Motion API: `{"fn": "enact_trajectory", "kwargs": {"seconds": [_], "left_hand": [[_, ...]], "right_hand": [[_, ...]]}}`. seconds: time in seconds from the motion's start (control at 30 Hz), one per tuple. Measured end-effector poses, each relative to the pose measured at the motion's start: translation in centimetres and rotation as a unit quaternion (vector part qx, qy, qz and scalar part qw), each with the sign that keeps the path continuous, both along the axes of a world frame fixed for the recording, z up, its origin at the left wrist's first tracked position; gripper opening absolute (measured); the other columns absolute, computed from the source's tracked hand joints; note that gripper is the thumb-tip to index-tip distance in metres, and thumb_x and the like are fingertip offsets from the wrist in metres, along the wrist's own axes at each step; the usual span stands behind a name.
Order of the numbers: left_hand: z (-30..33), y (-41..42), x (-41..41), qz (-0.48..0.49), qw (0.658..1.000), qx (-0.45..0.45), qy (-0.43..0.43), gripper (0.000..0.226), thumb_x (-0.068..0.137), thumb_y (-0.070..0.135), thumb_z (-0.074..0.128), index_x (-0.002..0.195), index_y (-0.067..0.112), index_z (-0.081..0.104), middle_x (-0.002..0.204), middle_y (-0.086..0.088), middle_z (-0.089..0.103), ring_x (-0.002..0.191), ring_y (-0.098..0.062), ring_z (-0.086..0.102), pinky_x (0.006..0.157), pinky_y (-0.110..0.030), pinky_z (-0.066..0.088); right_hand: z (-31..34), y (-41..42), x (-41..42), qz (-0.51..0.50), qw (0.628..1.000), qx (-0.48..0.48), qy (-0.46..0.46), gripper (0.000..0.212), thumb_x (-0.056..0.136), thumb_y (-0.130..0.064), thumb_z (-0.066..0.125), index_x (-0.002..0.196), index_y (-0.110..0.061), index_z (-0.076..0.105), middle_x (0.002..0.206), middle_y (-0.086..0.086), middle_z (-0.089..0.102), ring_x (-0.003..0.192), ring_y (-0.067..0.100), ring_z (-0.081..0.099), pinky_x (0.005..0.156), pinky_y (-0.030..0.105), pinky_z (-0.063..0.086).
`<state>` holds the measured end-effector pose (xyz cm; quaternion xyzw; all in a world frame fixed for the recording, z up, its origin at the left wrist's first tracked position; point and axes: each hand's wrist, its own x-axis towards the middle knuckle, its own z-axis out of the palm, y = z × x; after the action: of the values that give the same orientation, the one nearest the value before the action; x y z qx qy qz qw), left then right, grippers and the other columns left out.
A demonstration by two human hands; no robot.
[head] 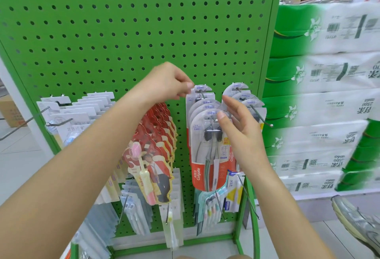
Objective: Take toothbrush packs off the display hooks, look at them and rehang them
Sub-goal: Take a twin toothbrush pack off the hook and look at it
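A green pegboard display [123, 32] fills the view, with rows of toothbrush packs hanging from metal hooks. Near the middle, a row of red-and-white Colgate packs [207, 147] hangs from one hook [202, 94]. Each pack hangs upright, its long axis vertical, the rounded hang tab at the top and the red band at the bottom; the brush heads inside point upward.

The left hand [166, 82] reaches in from the lower left. Its fingers [190, 86] pinch the top tab of the rearmost pack [202, 89], the one closest to the board, right where it sits on the hook.

The right hand [240, 127] comes up from the lower right, its fingers loosely spread and gripping nothing. The thumb tip [221, 115] touches the top of the front pack, while the other fingers reach toward a second row of similar packs [244, 97] hanging just to the right.

To the left hang red packs with a pink brush [148, 160] in front, then white-carded packs [82, 110]. Smaller packs hang below. On the far right stand stacked green-and-white paper tissue bundles [329, 94], and a grey sneaker [357, 221] shows at the lower right.
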<state>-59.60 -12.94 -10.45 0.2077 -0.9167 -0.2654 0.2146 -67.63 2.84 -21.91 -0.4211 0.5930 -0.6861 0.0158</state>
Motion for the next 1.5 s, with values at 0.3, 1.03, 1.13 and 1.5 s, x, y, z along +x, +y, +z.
{"fn": "enact_trajectory", "kwargs": {"seconds": [0.3,1.03,1.13,1.5], "left_hand": [[-0.3,-1.4,-4.5,0.056,0.990,-0.108,-0.064,0.026,0.090,0.024,0.070,0.111,0.009,0.070,0.112,-0.004,0.068,0.092,-0.017,0.057,0.090,-0.030,0.046],[0.9,-0.6,-0.4,0.125,0.976,-0.176,-0.005,0.026,0.083,0.017,0.061,0.087,-0.008,0.066,0.066,-0.013,0.059,0.059,-0.024,0.055,0.069,-0.037,0.055],[2.0,0.1,1.6,0.142,0.976,-0.162,0.038,0.027,0.084,0.017,0.060,0.087,-0.009,0.067,0.073,-0.021,0.071,0.065,-0.029,0.069,0.074,-0.041,0.058],[2.0,4.2,8.1,0.146,0.935,-0.137,0.293,0.017,0.087,0.024,0.054,0.080,0.011,0.063,0.068,0.000,0.065,0.067,-0.023,0.065,0.079,-0.041,0.055]], "right_hand": [[0.1,-0.6,0.0,-0.009,0.999,0.031,0.002,0.038,0.088,-0.048,0.050,0.126,-0.049,0.049,0.136,-0.023,0.051,0.128,-0.005,0.043,0.111,0.034,0.037],[0.4,-1.3,-0.8,-0.034,0.999,0.024,0.004,0.026,0.084,-0.047,0.057,0.109,-0.039,0.063,0.120,-0.010,0.062,0.115,0.005,0.056,0.102,0.041,0.045],[0.4,-1.5,-0.9,-0.025,0.999,0.024,-0.013,0.021,0.085,-0.046,0.058,0.105,-0.041,0.063,0.118,-0.011,0.064,0.114,0.006,0.058,0.102,0.041,0.045],[0.7,-1.3,-0.1,-0.027,0.999,0.005,-0.042,0.030,0.092,-0.038,0.061,0.120,-0.036,0.055,0.130,-0.014,0.057,0.125,0.002,0.049,0.109,0.038,0.039]]}}
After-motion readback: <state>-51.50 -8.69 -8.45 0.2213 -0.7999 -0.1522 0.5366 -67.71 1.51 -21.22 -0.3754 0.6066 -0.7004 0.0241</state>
